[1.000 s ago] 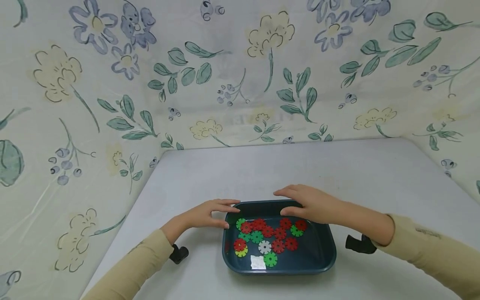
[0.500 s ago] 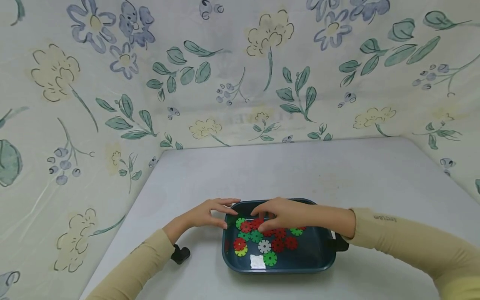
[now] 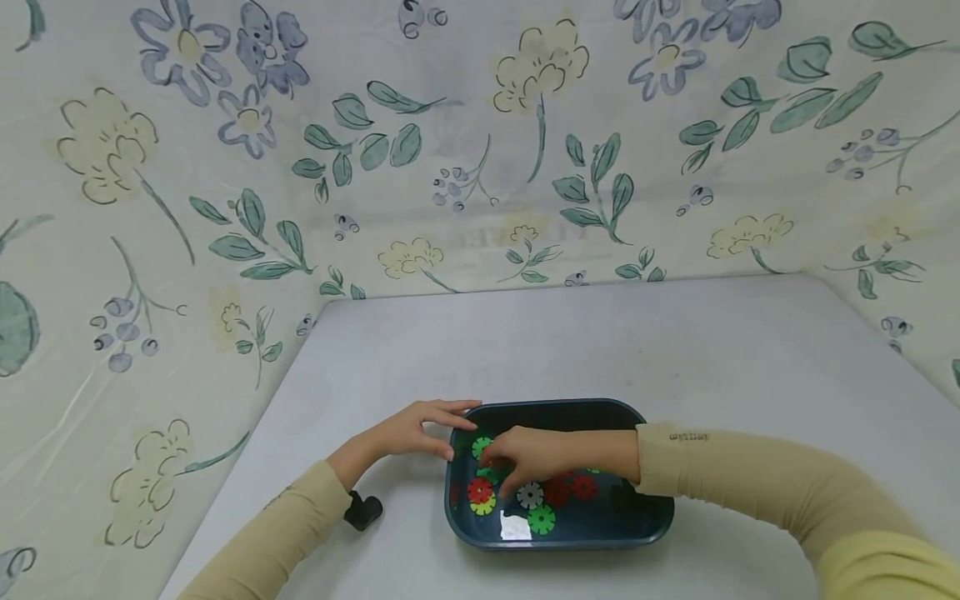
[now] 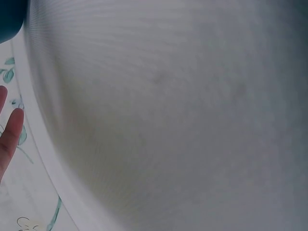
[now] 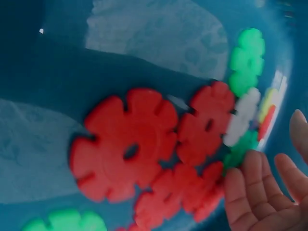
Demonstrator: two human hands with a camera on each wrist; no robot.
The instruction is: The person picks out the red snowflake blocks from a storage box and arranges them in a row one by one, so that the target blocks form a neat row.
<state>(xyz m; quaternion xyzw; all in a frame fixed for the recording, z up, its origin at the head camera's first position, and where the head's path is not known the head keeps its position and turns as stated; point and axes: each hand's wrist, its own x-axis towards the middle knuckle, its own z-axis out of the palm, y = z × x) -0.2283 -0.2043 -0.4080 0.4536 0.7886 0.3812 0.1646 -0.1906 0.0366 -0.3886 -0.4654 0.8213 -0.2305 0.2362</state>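
Dark-blue, round-cornered tray (image 3: 615, 521), set on white desk (image 3: 487, 350). Notched red, green, white, yellow plastic discs (image 3: 542, 519), contained therein. Left hand (image 3: 416, 428): spread, placed at tray's ten o'clock. Right hand (image 3: 536, 454): thumb, fingers parted, positioned over discs.

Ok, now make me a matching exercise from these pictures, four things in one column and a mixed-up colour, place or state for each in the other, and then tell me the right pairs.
Things:
1. Left hand
2. Tray
3. Yellow piece
4. Right hand

Descriptions:
A. Partly covered by a red piece
B. Over the tray's interior
C. By the tray's left edge, fingers spread
D. Dark blue

Right pairs: 1-C, 2-D, 3-A, 4-B
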